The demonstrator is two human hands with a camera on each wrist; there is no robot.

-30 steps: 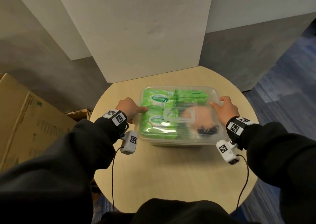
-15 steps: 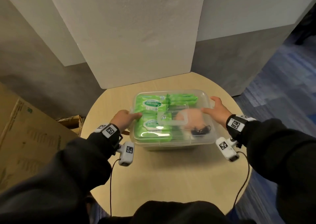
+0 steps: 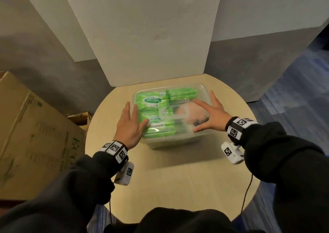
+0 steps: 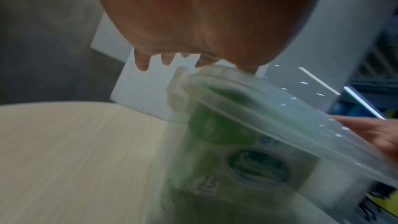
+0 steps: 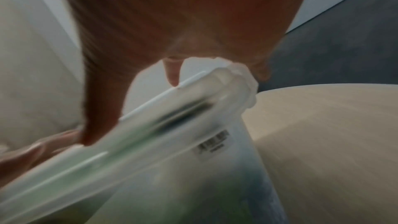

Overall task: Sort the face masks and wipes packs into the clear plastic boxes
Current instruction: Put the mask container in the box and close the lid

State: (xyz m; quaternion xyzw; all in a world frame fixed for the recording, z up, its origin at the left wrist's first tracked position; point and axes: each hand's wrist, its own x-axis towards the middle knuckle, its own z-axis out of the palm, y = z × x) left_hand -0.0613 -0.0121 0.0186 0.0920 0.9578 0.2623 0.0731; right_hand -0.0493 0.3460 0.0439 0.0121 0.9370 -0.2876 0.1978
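Two hands flank one clear plastic box that sits lidded on our round, pale wood bench, toward its far edge. Through the transparent lid we see bright green wipes packs filling the left side and the far middle, each with a white oval label, and a pale pinkish face mask with a dark ear loop at the right. A raised rectangular handle panel marks the lid's middle.

Our left hand lies at the box's left end, fingers straight and spread, the grip apart and clamped on nothing. Our right hand hovers at the right end, fingers likewise splayed, thumb toward us. Whether either palm touches the lid we cannot tell; both wrist views are blurred.

A brown cardboard carton stands left of the bench.
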